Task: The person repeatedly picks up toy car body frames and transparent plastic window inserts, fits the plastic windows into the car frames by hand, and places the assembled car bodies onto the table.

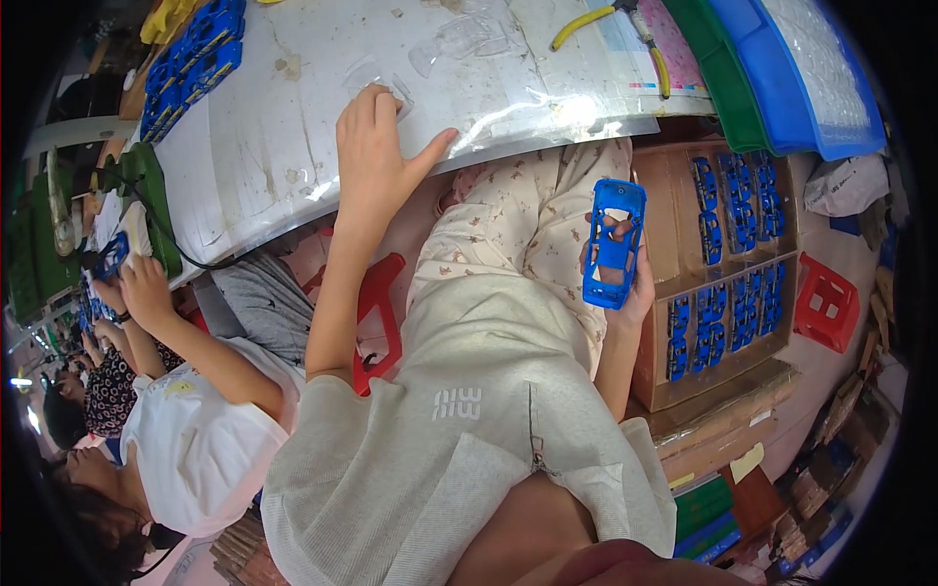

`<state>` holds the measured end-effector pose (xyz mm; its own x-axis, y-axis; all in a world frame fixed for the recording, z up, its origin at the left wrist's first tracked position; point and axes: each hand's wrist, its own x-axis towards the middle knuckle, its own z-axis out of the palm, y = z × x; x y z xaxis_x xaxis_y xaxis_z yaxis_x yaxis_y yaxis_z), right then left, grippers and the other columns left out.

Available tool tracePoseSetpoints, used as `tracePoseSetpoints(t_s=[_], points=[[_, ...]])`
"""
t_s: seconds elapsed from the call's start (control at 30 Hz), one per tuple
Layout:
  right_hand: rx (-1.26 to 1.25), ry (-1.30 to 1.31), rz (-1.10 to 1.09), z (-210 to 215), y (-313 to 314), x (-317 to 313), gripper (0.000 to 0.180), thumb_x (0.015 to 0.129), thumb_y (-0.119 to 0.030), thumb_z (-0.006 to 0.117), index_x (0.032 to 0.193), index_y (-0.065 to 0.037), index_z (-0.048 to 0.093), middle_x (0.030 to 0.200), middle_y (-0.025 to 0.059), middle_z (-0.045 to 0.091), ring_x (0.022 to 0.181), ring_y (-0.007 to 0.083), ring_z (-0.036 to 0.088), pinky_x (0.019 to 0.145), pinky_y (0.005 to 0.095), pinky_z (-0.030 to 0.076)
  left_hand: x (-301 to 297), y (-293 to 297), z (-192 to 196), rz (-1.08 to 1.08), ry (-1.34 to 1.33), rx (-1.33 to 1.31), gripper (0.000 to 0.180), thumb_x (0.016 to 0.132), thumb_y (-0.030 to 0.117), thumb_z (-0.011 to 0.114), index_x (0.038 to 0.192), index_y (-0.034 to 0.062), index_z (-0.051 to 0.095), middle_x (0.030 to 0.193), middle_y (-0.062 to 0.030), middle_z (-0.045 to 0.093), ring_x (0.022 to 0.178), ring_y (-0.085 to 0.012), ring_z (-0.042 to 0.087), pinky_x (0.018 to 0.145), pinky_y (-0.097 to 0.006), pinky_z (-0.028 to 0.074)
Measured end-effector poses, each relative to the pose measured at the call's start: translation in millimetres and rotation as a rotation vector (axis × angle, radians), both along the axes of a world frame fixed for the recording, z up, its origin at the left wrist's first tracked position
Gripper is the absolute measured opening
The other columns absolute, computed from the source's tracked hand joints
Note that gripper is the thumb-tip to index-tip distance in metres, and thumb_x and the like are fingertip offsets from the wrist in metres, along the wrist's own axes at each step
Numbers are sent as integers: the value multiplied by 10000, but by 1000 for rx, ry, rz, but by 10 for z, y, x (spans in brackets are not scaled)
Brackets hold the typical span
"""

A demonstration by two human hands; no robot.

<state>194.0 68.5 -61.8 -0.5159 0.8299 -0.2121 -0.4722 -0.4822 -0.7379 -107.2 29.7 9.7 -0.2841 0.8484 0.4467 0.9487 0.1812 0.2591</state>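
A wide view looking down past a person's pale grey top: the right hand (pixel 637 295) is closed around a blue toy car shell (pixel 616 256), with fingers visible through its window opening. The shell is held in the air off the near side of the table (pixel 283 161), over the person's right thigh. Its long axis runs nearly up and down the view, pointing away from the body toward the table, with the far end leaning slightly right. The left hand (pixel 377 151) is well apart from it, up and to the left, resting palm down on the table; its thumb is spread wide of the fingers, and the fingertips are at or just beside a clear plastic piece (pixel 405 95), though whether they grip it cannot be told. From the left hand, the shell lies to the right and nearer the body. Immediately to the right of the shell stands a cardboard box (pixel 721 278), divided in two, holding rows of similar blue shells. As for writing, a few raised pale letters show on the top (pixel 391 479); a printed sheet (pixel 625 61) on the table bears small colour bars, and its text is too small to read. No label is legible on the shell.
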Motion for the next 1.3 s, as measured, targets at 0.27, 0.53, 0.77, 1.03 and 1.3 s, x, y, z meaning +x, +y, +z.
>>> tracePoseSetpoints(t_s=[0.27, 0.53, 0.77, 1.03, 1.3], points=[[11, 29, 25, 37, 21, -35, 349, 885, -344, 388, 1063, -44, 405, 1189, 145, 438, 831, 193, 561, 730, 337, 475, 216, -100, -32, -123, -57, -1, 472, 651, 332, 722, 856, -30, 500, 1057, -191, 495, 961, -340, 485, 813, -395, 393], [25, 18, 6, 125, 31, -70, 415, 870, -403, 384, 1128, -80, 420, 1220, 257, 409, 841, 242, 562, 689, 311, 468, 789, -398, -268, -812, -198, -123, 186, 648, 5, 648, 787, 30, 526, 868, -94, 601, 887, -239, 588, 709, -323, 460], [-1, 44, -102, 291, -55, -149, 468, 877, -284, 409, 1265, -60, 275, 1199, 128, 449, 928, 168, 533, 812, 297, 441, 1230, -309, -119, -908, -292, 371, 231, 640, 3, 667, 826, 36, 535, 909, -108, 619, 853, -258, 614, 650, -310, 476], [49, 71, -96, 441, -63, -167, 490, 878, -291, 384, 1272, -30, 257, 1200, 140, 443, 1057, 190, 487, 879, 310, 414, 1406, -176, -136, -944, -347, 320, 273, 608, -2, 663, 849, 68, 555, 881, -92, 601, 871, -251, 610, 657, -318, 467], [81, 12, -126, 527, -103, -204, 499, 865, -294, 414, 1262, -31, 266, 1164, 129, 470, 998, 174, 518, 860, 291, 416, 1453, -109, -108, -827, -447, 314, 254, 611, 6, 657, 843, 68, 573, 884, -62, 610, 836, -210, 615, 640, -290, 433]])
